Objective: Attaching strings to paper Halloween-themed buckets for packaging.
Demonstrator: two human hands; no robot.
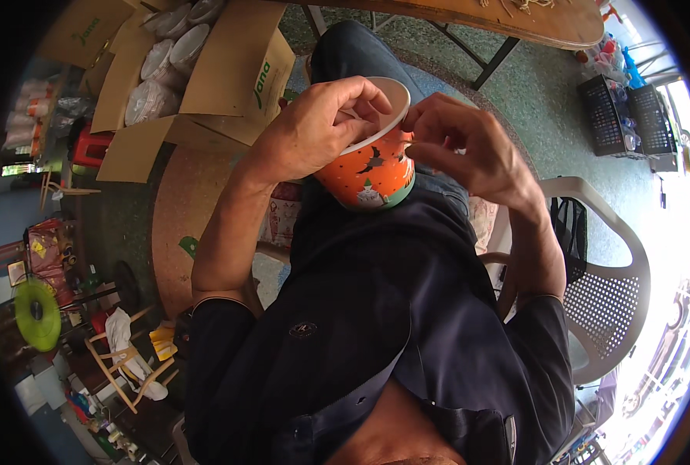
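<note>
An orange paper bucket (pixel 372 174) with a white rim, dark bat shapes and a green base band stands between my thighs, tilted a little. My left hand (pixel 306 128) lies against its left side, fingers bent over the rim and reaching into the mouth. At the right side of the rim is my right hand (pixel 477 151), its fingers curled and pinched close to the bucket's wall. Whatever sits between those fingertips is too small to make out. The bucket's inside is mostly hidden by my left hand.
An open cardboard box (pixel 229 70) with stacks of white tubs (pixel 167 66) stands at the left. Ahead is a wooden table (pixel 508 19) with tan strings (pixel 515 6). A plastic chair (pixel 605 294) and black crates (pixel 612 116) are to the right.
</note>
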